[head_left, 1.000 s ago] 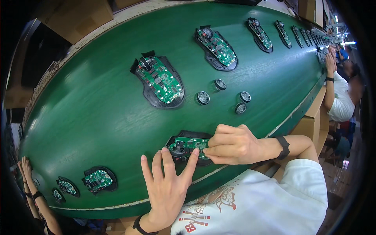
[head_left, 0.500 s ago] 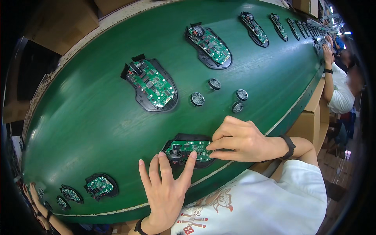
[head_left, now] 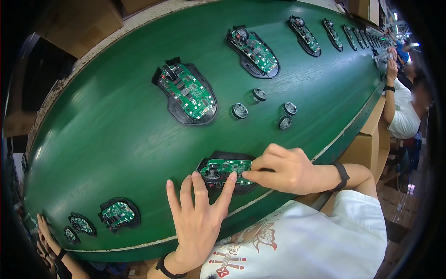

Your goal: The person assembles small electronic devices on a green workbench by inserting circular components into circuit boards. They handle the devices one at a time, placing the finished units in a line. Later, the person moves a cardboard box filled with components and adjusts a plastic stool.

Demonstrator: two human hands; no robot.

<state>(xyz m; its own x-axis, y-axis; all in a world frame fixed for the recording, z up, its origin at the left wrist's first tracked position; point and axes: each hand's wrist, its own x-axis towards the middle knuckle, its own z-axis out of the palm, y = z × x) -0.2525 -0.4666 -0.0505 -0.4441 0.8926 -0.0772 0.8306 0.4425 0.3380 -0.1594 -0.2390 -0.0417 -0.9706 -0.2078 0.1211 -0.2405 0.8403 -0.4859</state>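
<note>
A person in a white printed T-shirt [head_left: 325, 242] works at a long green worktop [head_left: 116, 139], both bare hands on a black, mouse-shaped plastic shell carrying a green circuit board [head_left: 225, 169], which lies near the worktop's front edge, just ahead of the person's chest. The left hand [head_left: 197, 221] lies flat with fingers spread, palm on the green surface and its forefinger tip resting on the near edge of the shell; its grip is wide and holds nothing. The right hand [head_left: 285, 169], a dark band [head_left: 343, 176] on its wrist, is curled with thumb and forefinger pinched together at the right end of the board; whether the narrow grip holds a small part or only presses the board cannot be told from this angle.

Beyond the hands, four small round grey wheel-like parts [head_left: 262, 108] lie loose in a cluster on the worktop. Farther back sits a larger black shell with a green board [head_left: 187, 94], and behind it another of the same kind [head_left: 254, 51]; more follow in a line toward the far right end. To the left, near the front edge, further board-filled shells [head_left: 118, 213] sit in a row.

At the far right a second person in a white shirt [head_left: 404, 116] reaches onto the worktop. Another person's hand [head_left: 44, 232] shows at the lower left edge.
</note>
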